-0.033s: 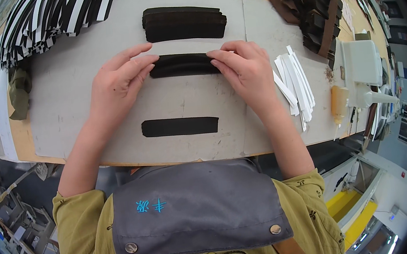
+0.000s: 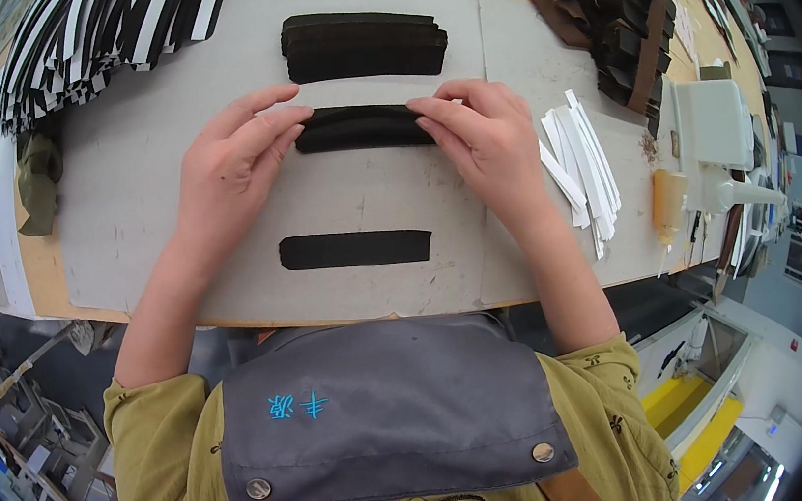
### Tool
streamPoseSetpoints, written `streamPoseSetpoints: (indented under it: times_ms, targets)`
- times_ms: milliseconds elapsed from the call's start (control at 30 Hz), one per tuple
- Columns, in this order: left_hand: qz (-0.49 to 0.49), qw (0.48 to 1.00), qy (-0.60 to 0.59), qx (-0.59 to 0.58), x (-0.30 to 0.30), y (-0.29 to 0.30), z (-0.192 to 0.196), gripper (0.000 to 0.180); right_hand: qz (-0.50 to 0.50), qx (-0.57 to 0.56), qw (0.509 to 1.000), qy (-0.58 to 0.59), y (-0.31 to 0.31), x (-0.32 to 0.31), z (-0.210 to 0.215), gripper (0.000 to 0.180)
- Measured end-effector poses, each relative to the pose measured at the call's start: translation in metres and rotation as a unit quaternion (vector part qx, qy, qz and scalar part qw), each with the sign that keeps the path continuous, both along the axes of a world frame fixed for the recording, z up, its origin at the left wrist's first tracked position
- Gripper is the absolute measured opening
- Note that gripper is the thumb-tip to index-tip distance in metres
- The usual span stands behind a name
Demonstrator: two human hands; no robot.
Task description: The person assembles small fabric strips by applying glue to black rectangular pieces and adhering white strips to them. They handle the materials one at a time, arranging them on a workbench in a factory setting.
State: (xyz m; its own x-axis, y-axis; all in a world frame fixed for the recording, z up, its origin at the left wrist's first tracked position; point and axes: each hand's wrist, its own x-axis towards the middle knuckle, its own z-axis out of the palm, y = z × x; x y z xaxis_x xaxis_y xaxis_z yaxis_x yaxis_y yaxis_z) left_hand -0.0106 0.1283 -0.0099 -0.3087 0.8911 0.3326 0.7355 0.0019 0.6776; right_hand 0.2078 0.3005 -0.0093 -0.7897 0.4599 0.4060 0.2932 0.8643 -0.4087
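Note:
A short black strip [image 2: 358,131], apparently leather or similar sheet, is stretched between my hands above the grey work surface [image 2: 335,194]. At its left end, my left hand [image 2: 233,151] pinches it between thumb and fingers. My right hand [image 2: 481,128] grips the opposite end the same way. Along the strip's upper edge the material curves over, leaving a shallow bulge. Beyond it lies a stack of similar black pieces [image 2: 363,47]. Nearer to me, a single flat black strip [image 2: 356,250] rests on the surface.
Long black and white strips [image 2: 114,36] are heaped at the far left, above an olive cloth [image 2: 39,183]. To the right are white strips [image 2: 582,170], a bundle of dark pieces [image 2: 628,27], an amber bottle [image 2: 670,205] and a white machine [image 2: 711,126].
The black strip's upper edge looks a little more curved over, and its shine has shifted. Both hands keep the same place and grip.

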Motion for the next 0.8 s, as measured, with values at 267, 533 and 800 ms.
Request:
streamPoseSetpoints:
  times_ms: [267, 533, 800]
  targets:
    - [0.035, 0.967, -0.220, -0.121, 0.015, -0.037, 0.015, 0.015, -0.010, -0.297, 0.955, -0.024, -0.039, 0.015, 0.024, 0.019]
    - [0.048, 0.966, -0.201, -0.158, 0.026, -0.056, 0.007, 0.025, -0.008, -0.239, 0.969, -0.063, -0.060, 0.023, 0.001, 0.017]
    - [0.027, 0.982, -0.137, -0.128, 0.025, -0.053, -0.001, 0.030, -0.010, -0.193, 0.977, -0.084, -0.063, 0.019, -0.002, 0.017]
